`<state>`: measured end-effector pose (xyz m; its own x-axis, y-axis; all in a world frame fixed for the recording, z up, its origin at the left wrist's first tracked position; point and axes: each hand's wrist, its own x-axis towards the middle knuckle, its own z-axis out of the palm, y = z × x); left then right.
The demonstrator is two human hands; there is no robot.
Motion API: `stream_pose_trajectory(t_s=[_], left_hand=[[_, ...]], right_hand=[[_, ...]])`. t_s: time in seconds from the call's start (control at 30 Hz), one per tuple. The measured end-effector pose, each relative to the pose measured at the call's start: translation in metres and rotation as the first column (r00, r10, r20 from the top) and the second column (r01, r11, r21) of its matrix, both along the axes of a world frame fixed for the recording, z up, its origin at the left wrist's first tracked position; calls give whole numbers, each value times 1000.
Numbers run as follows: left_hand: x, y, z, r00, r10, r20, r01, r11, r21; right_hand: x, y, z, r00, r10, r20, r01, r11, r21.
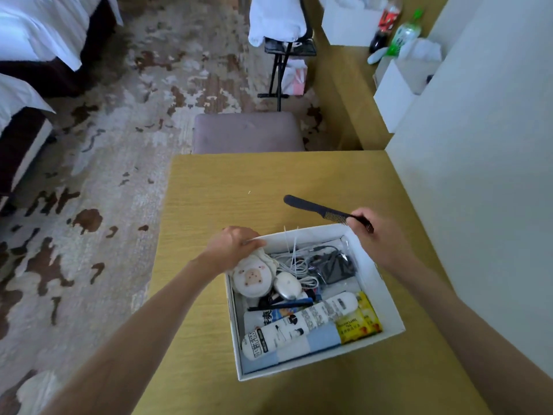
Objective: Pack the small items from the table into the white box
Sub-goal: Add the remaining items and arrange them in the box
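The white box (386, 298) sits on the yellow wooden table (215, 187), filled with small items: a round plush pig face (251, 278), a white oval case (288, 286), white cables (294, 265), a dark pouch (335, 266), a printed white tube (299, 324) and a yellow tea packet (360, 323). My left hand (232, 244) grips the box's far left corner rim. My right hand (366, 227) holds a black comb (311, 206) by its toothed end, just beyond the box's far right corner, with the handle pointing away to the left.
A grey padded stool (247, 131) stands beyond the table's far edge. A white wall (478, 175) borders the table on the right. A desk further back carries white boxes (395, 94) and bottles (404, 34). Patterned carpet (104, 190) lies to the left.
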<state>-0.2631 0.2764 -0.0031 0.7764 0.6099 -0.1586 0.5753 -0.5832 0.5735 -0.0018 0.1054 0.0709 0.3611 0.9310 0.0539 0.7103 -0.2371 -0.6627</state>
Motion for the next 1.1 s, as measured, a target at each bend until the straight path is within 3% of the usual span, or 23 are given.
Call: stream_pose_trajectory(t_s=[0.1, 0.27, 0.43, 0.63, 0.83, 0.97, 1.1], left_hand=[[0, 0, 1, 1000, 10, -12, -10, 1000, 5], [1, -12, 5, 988, 105, -110, -92, 989, 117], [-16, -48, 3, 942, 273, 198, -327, 879, 345], [-53, -95, 3, 885, 417, 207, -456, 866, 205], [-67, -126, -4, 869, 492, 56, -495, 864, 87], [-63, -143, -7, 868, 496, 32, -496, 868, 6], [-60, -156, -11, 856, 511, 74, -512, 859, -1]], right_hand=[[-4, -40, 2, 998, 16, 58, -16, 1000, -4], [-22, -72, -6, 979, 200, 35, -190, 964, -184], [-47, -58, -29, 918, 396, 19, -370, 874, -316], [-73, -34, -49, 852, 521, -53, -500, 780, -376], [-81, -35, -67, 816, 549, 183, -454, 803, -385], [-81, -43, -71, 732, 610, 304, -488, 781, -391], [-80, -54, -70, 711, 637, 298, -514, 760, -397]])
